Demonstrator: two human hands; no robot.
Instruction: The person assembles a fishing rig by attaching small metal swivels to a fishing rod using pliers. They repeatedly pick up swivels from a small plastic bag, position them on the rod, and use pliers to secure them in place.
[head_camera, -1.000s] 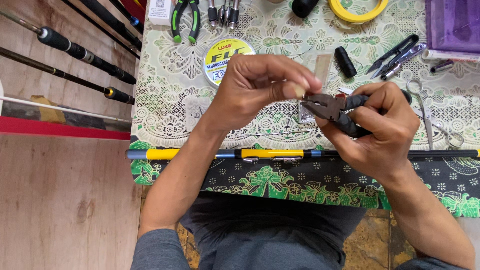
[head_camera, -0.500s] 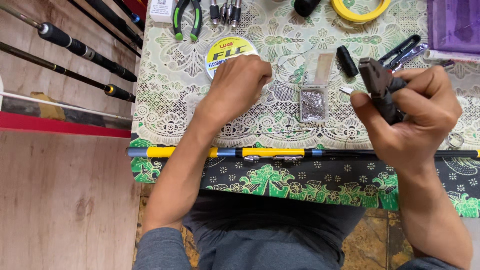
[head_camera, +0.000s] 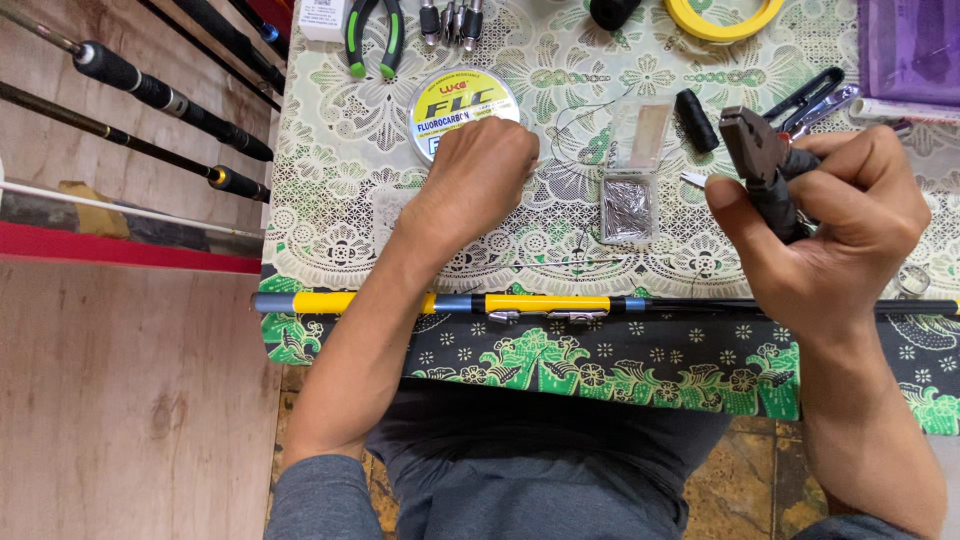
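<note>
Right hand (head_camera: 840, 215) round pliers (head_camera: 765, 170), seemingly above table edge (head_camera: 560, 330)

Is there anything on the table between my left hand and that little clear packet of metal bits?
Nothing visible stands between them. The left hand rests knuckles-down on the lace cloth, and the clear packet lies to its right with only bare cloth and a thin dark thread in the gap. The right hand holds the dark pliers off to the far side.
</note>
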